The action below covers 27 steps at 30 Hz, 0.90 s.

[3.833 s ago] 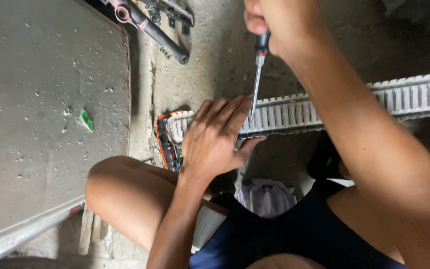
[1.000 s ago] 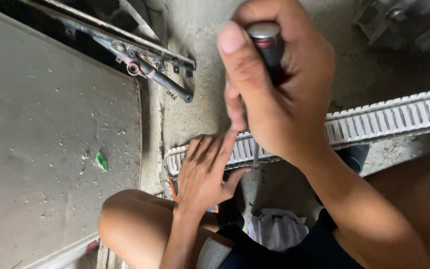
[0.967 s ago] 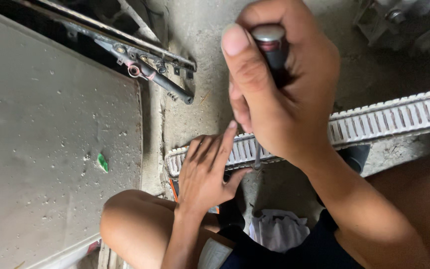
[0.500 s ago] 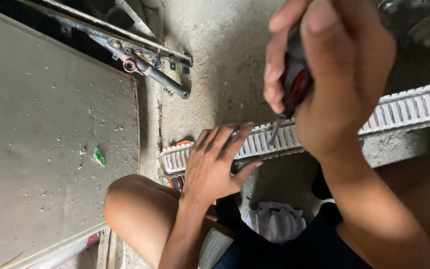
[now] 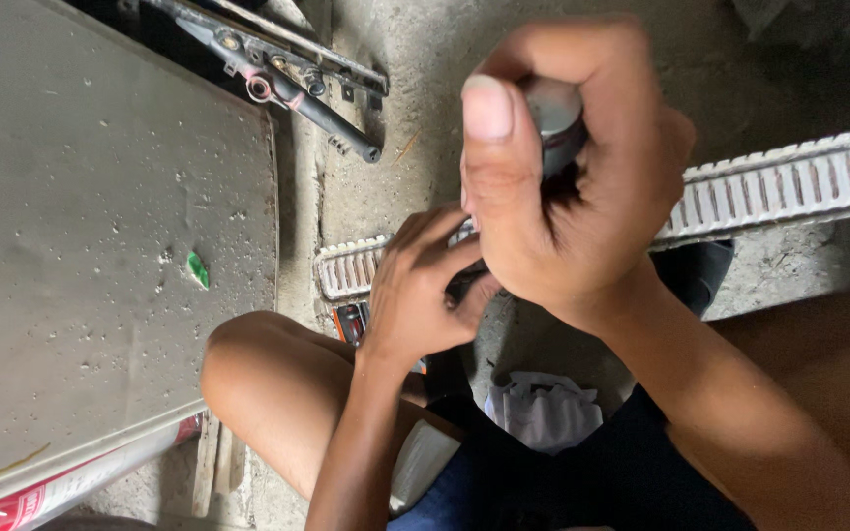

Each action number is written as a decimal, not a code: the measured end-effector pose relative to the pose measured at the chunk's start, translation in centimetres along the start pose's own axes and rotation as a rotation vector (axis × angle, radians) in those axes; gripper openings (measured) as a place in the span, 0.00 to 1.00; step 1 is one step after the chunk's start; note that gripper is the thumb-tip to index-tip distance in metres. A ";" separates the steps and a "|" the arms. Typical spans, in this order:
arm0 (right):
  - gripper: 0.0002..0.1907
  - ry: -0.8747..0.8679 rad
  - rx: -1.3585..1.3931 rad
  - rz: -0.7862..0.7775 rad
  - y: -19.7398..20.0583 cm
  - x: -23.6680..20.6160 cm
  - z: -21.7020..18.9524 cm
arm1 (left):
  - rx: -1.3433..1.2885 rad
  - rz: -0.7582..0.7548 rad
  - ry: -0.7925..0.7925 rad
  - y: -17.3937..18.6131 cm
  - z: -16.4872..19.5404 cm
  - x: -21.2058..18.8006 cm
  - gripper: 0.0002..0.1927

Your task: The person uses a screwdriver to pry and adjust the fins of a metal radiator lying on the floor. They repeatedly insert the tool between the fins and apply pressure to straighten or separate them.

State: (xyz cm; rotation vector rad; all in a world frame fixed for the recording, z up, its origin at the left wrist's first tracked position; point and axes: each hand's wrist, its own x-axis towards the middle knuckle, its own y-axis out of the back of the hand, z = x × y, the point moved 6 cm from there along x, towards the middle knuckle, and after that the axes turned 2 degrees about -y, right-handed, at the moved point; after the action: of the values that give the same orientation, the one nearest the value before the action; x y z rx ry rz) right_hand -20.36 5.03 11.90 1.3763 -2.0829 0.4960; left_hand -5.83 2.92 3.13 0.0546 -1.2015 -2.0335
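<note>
My right hand (image 5: 568,187) is close to the camera, fist closed around the dark handle of a screwdriver (image 5: 555,118) whose grey butt end shows between thumb and fingers. Its shaft is hidden under the hand. My left hand (image 5: 425,290) lies lower, fingers spread and pressed flat on a long white slotted cable duct (image 5: 789,187) that runs across the concrete floor from centre to the right edge. The duct's left end (image 5: 346,267) sticks out past my left fingers.
A large grey metal panel (image 5: 81,246) fills the left side. A metal hinge arm with bolts (image 5: 287,74) lies at the top. A small orange and black object (image 5: 349,320) sits by my bare knee (image 5: 258,383). White crumpled cloth (image 5: 543,408) rests on my lap.
My right hand has come back over the duct with the screwdriver and turned, so its thumb now faces the camera. My left hand stays pressed on the duct.
</note>
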 end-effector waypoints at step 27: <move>0.09 -0.312 0.473 -0.161 0.6 -0.2 1.0 | -0.137 0.052 0.090 -0.6 -1.0 1.1 0.11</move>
State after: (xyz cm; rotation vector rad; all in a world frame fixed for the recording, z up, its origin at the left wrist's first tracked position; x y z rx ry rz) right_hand -21.16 4.83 11.02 1.9847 -2.1535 0.7829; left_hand -6.58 1.68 2.43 0.0474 -0.9958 -2.0400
